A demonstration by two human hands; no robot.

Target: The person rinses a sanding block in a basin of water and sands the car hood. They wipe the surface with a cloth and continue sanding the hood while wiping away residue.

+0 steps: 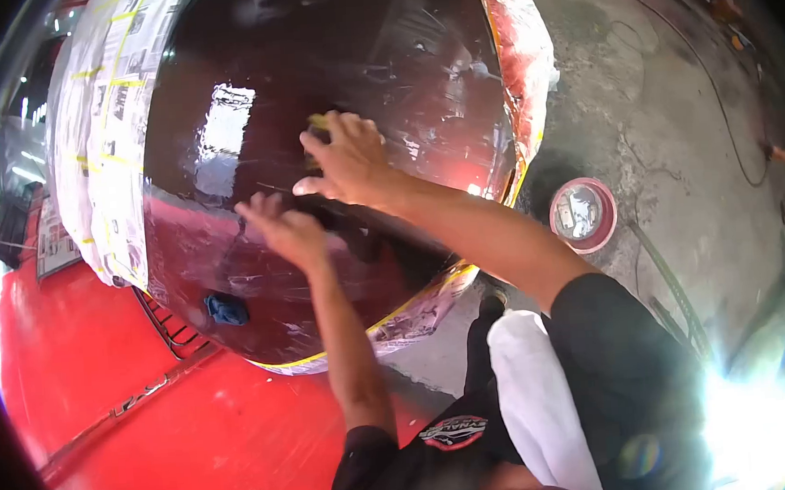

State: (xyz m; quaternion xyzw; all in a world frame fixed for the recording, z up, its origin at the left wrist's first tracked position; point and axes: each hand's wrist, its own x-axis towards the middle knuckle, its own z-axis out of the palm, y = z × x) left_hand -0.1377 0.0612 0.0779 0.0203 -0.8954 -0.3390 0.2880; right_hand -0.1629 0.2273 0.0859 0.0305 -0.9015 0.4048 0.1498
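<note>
A glossy, dark red car panel (245, 38) with wet-looking streaks and reflections spreads out in front of me. My right hand (351, 162) lies over its middle, fingers bent on a flat yellowish pad (318, 122) whose edge shows past the fingertips; most of the pad is hidden under the palm. Close beside it to the lower left, my left hand (286, 235) is held low over the panel with its fingers apart, a little blurred, and nothing in it. A crumpled dark blue cloth (226, 309) rests on the panel near its lower left edge.
Masking paper (99, 155) and yellow tape border the panel. On the concrete floor to the right stands a pinkish bucket (583, 215) with liquid inside. A hose (710, 73) runs along the floor. Red flooring (197, 428) lies at left; a white cloth (536, 389) hangs at my waist.
</note>
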